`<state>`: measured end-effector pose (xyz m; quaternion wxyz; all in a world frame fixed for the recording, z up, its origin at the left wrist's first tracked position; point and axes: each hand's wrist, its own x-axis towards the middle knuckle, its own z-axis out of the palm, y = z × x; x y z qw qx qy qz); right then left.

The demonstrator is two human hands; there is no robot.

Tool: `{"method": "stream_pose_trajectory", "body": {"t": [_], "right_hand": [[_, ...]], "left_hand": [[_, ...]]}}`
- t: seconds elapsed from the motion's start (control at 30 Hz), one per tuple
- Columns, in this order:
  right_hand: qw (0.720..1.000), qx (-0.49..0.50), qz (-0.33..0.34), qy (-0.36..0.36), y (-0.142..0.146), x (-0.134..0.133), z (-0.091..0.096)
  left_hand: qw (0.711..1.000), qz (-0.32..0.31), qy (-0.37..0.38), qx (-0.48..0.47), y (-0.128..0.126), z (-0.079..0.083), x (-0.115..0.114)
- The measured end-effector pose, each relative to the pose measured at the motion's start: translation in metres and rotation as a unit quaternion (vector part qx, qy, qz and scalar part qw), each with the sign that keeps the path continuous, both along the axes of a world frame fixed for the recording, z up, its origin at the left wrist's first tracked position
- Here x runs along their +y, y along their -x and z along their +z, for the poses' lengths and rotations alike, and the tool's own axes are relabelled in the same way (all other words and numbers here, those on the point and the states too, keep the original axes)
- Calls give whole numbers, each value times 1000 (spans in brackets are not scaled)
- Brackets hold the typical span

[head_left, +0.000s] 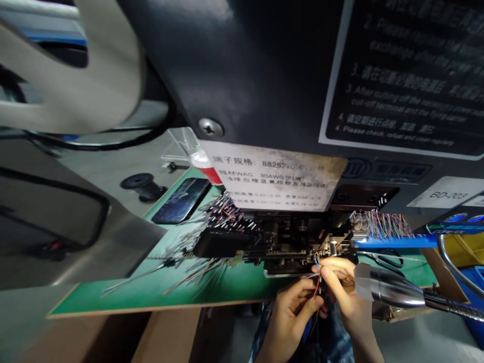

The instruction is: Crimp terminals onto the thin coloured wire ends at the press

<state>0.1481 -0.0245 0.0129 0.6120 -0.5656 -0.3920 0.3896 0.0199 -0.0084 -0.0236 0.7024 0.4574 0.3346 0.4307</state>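
Note:
My left hand [293, 306] and my right hand [342, 288] meet just below the front of a black crimping machine [280, 242]. Both pinch a small bundle of thin coloured wires [316, 275]. The wire tips fan upward toward the machine's tooling at its lower right. Red and blue strands run down between my fingers. The machine's dark housing [264, 65] fills the top of the view and carries a worn white spec label [276, 176].
A green mat [124, 295] covers the bench, strewn with cut wire pieces [196, 275]. More coloured wires [381, 224] lie on a blue rack at right. A phone [181, 200], a black spool [142, 185], scissors [385, 259] and a gooseneck lamp [393, 290] are nearby.

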Motion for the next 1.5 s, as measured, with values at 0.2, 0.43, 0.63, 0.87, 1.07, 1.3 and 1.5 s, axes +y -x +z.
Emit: {"method": "stream_pose_trajectory", "body": {"t": [0.2,0.43,0.63,0.87,1.07,1.3,1.5], "right_hand": [[1000,-10,3,1,2,0,-4],[993,-94,22,-65,-7,-3,2],[998,-21,36,-41,-8,-5,2],[1000,-7,-4,0,-2,-4,-3],[1000,-27,-6,6,0,-1,-4],[999,-32,-9,1,-2,1,-6],[996,-83,-1,-9,-3,-2,-3]], "left_hand": [[1000,8,2,3,2,5,1],[993,-95,57,-33,16,5,2],[992,-93,78,-46,15,2,2],[999,-32,24,1,5,10,5],[1000,-13,10,5,5,6,4],[1000,-9,6,1,5,6,4],[1000,-23,11,-6,10,9,4]]}}
